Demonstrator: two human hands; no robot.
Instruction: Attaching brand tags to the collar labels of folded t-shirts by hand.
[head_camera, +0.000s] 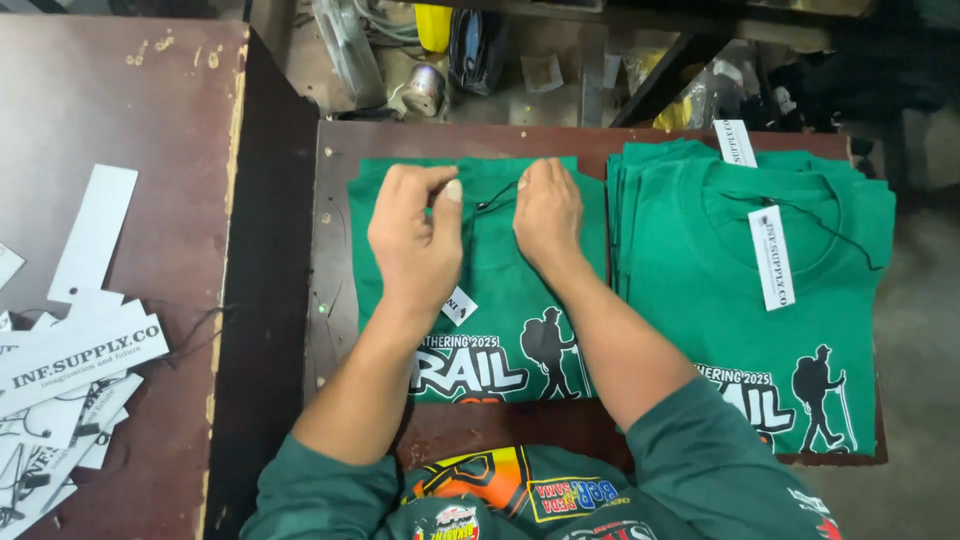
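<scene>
Folded green shirt (500, 290) flat on the low table (335, 150), collar away. Left hand (415, 240) and right hand (545, 210) pinched on a thin black string (497, 197) at the neck. Soft, light, floppy (best gripped at the collar). Paper tag (458, 305) loose below.

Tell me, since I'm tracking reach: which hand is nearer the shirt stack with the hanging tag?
Right. The right hand rests on the middle shirt just beside the stack; the left hand lies farther away.
</scene>
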